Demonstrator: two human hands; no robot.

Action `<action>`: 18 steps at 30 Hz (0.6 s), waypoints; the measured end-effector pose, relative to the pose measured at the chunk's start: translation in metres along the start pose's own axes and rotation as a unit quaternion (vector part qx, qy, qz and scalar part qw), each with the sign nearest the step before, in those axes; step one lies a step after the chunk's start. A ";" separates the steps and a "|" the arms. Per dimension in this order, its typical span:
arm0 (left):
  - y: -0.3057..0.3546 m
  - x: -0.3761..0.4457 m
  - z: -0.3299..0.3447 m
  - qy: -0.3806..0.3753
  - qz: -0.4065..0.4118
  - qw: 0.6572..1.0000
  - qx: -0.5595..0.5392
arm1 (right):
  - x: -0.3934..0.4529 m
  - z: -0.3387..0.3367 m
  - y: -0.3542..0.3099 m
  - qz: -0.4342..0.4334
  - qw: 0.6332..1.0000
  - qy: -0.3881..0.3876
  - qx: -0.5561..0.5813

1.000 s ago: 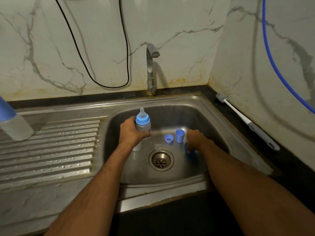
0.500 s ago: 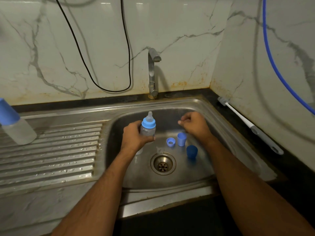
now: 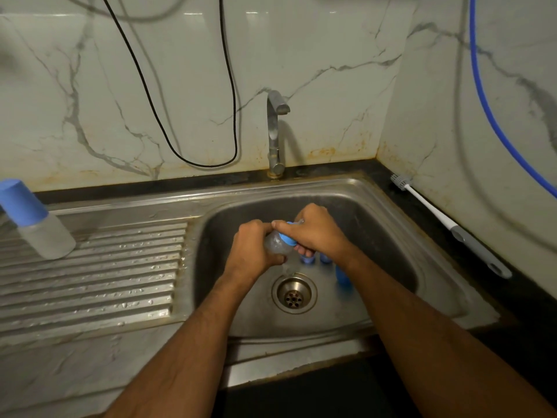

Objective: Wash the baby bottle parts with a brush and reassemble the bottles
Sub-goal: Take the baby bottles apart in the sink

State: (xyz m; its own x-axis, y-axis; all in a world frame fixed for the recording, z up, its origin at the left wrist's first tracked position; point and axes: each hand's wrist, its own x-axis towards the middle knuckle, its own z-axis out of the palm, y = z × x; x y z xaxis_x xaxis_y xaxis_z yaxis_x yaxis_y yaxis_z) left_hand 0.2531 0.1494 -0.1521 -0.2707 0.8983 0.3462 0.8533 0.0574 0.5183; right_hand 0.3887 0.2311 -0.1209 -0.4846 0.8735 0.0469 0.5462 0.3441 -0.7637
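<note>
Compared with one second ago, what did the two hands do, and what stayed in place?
The right hand left the blue cup on the sink floor, rose and now grips the blue collar of the bottle. The left hand kept hold of the bottle and tilted it toward the right. The brush and the capped bottle on the drainboard did not move.

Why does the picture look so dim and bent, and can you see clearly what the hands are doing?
Head view: light is dim and greenish, with soft glare streaks on the wall tiles; the wide lens bows the sink rim; the faucet casts a soft shadow rightward; both hands, left hand and right hand, hide most of the bottle, so its top is hard to read.
</note>
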 end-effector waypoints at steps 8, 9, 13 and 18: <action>-0.001 0.003 -0.007 -0.040 0.006 0.999 -0.035 | -0.005 -0.019 -0.012 -0.100 0.988 -0.052 -0.103; -0.001 0.002 -0.009 -0.058 0.012 0.997 -0.051 | -0.006 -0.021 -0.014 -0.117 0.984 -0.053 -0.124; -0.004 0.001 -0.020 -0.142 0.036 0.982 -0.123 | -0.009 -0.029 -0.020 -0.186 0.952 -0.109 -0.216; -0.010 0.000 -0.014 -0.096 -0.031 0.991 -0.083 | -0.008 -0.031 -0.012 -0.233 0.946 -0.146 -0.173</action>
State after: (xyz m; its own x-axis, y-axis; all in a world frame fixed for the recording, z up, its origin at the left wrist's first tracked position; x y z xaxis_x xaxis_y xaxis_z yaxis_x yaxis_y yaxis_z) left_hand 0.2381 0.1432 -0.1467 -0.2168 0.9625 0.1632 0.7482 0.0564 0.6610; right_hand 0.4069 0.2308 -0.0927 -0.8680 0.4846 0.1084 0.3937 0.8046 -0.4446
